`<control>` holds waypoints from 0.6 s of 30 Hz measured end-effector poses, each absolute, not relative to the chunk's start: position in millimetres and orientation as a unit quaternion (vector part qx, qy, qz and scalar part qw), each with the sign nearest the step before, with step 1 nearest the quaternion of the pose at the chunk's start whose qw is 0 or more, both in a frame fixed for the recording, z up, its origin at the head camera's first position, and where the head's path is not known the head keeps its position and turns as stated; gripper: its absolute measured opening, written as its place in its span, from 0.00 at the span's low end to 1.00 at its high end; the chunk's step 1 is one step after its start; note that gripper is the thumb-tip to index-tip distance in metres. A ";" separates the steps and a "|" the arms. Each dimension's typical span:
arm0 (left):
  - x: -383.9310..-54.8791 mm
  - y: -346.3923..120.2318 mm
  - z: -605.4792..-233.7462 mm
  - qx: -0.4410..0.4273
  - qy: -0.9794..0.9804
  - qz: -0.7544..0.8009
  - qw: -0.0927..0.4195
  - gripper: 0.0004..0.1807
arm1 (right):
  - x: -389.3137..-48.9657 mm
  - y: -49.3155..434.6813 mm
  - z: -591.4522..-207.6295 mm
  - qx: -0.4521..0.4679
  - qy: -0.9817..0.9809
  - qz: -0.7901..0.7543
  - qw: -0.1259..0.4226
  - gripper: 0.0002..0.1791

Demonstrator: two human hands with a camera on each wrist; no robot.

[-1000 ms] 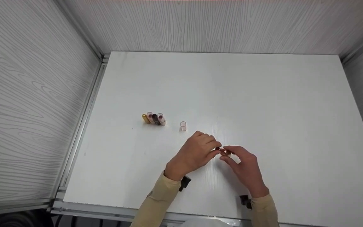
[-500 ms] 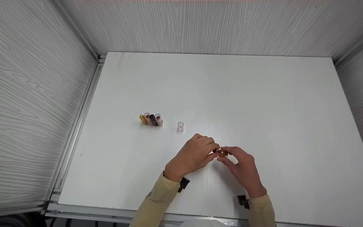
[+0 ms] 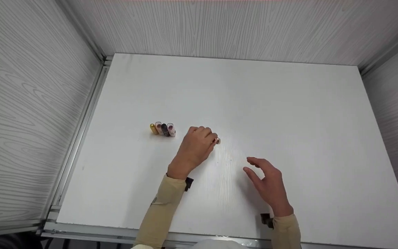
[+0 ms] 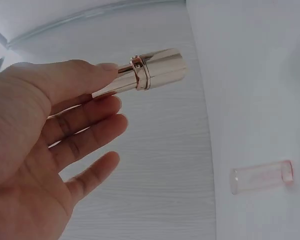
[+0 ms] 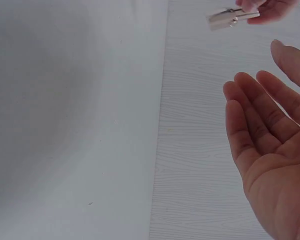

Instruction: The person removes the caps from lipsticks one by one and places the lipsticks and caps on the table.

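My left hand (image 3: 195,145) pinches a shiny gold lipstick tube (image 4: 160,70) between thumb and index finger; the other fingers are spread below it. In the head view only the tube's end (image 3: 218,140) shows past the fingers. A clear, pink-tinted cap (image 4: 262,177) is on the table beside this hand in the left wrist view; in the head view the hand hides it. My right hand (image 3: 268,180) is to the right, over the table, holding nothing, its thumb apart from loosely bent fingers. The right wrist view shows that bare palm (image 5: 275,175).
Left of my left hand, several lipsticks stand in a close row: a gold one (image 3: 154,129), a black one (image 3: 165,129) and pinkish ones with clear caps (image 3: 171,130). The white table (image 3: 288,103) is bordered by wood-grain panels (image 3: 199,31) at the back and sides.
My left hand has moved up and left with the lipstick tube, out of the right hand's fingers. The right hand has let go and stayed near its place. The clear cap is now covered.
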State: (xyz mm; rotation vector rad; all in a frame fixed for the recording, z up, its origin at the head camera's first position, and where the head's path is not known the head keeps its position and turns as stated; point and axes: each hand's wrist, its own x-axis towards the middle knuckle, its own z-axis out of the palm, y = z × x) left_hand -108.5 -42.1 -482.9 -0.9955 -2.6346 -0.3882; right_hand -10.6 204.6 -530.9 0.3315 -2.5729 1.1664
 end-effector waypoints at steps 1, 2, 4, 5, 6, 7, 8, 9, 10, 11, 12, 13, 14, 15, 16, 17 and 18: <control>-113.7 -44.3 -487.0 -0.333 -0.924 -0.116 0.147 0.06 | -9.9 205.8 -531.4 0.114 -0.896 0.403 0.148 0.21; -118.5 -46.0 -491.0 -0.320 -0.931 -0.097 0.143 0.07 | -9.3 206.7 -531.8 0.115 -0.896 0.402 0.149 0.20; -125.7 -48.4 -497.3 -0.302 -0.942 -0.069 0.127 0.08 | -8.7 207.7 -532.6 0.116 -0.897 0.401 0.149 0.19; -128.4 -49.2 -499.6 -0.297 -0.946 -0.061 0.118 0.08 | -8.5 207.9 -533.1 0.117 -0.895 0.404 0.148 0.19; -130.7 -49.7 -502.1 -0.293 -0.948 -0.054 0.110 0.09 | -8.5 207.9 -533.4 0.118 -0.893 0.408 0.149 0.18; -132.6 -50.0 -504.6 -0.289 -0.951 -0.048 0.102 0.09 | -8.5 208.0 -533.7 0.119 -0.891 0.412 0.149 0.18; -134.2 -50.1 -507.2 -0.285 -0.953 -0.045 0.095 0.09 | -8.5 208.0 -534.0 0.120 -0.890 0.415 0.149 0.18; -135.3 -50.2 -509.7 -0.282 -0.954 -0.042 0.089 0.09 | -8.6 208.2 -534.3 0.121 -0.888 0.418 0.148 0.18; -136.3 -50.2 -512.2 -0.279 -0.956 -0.039 0.084 0.09 | -8.6 208.3 -534.4 0.121 -0.887 0.420 0.148 0.18; -136.9 -50.2 -514.6 -0.277 -0.957 -0.035 0.080 0.08 | -8.5 208.5 -534.6 0.121 -0.887 0.421 0.147 0.18; -137.4 -50.2 -516.9 -0.276 -0.958 -0.033 0.076 0.08 | -8.4 208.5 -534.6 0.120 -0.888 0.420 0.146 0.18; -137.8 -50.2 -518.8 -0.275 -0.958 -0.030 0.072 0.08 | -8.4 208.7 -534.7 0.119 -0.889 0.418 0.145 0.18; -138.1 -50.2 -520.4 -0.273 -0.959 -0.027 0.067 0.08 | -8.4 208.9 -534.7 0.119 -0.889 0.418 0.145 0.18; -138.5 -50.2 -521.9 -0.273 -0.960 -0.024 0.061 0.08 | -8.4 209.2 -534.7 0.118 -0.890 0.417 0.144 0.18; -139.0 -50.1 -523.0 -0.271 -0.961 -0.022 0.055 0.08 | -8.5 209.2 -534.7 0.118 -0.890 0.416 0.144 0.18; -139.6 -50.0 -523.9 -0.270 -0.961 -0.020 0.048 0.08 | -8.6 209.3 -534.7 0.118 -0.890 0.416 0.145 0.17; -140.4 -49.9 -524.7 -0.269 -0.962 -0.018 0.041 0.09 | -8.8 209.4 -534.6 0.119 -0.890 0.415 0.145 0.17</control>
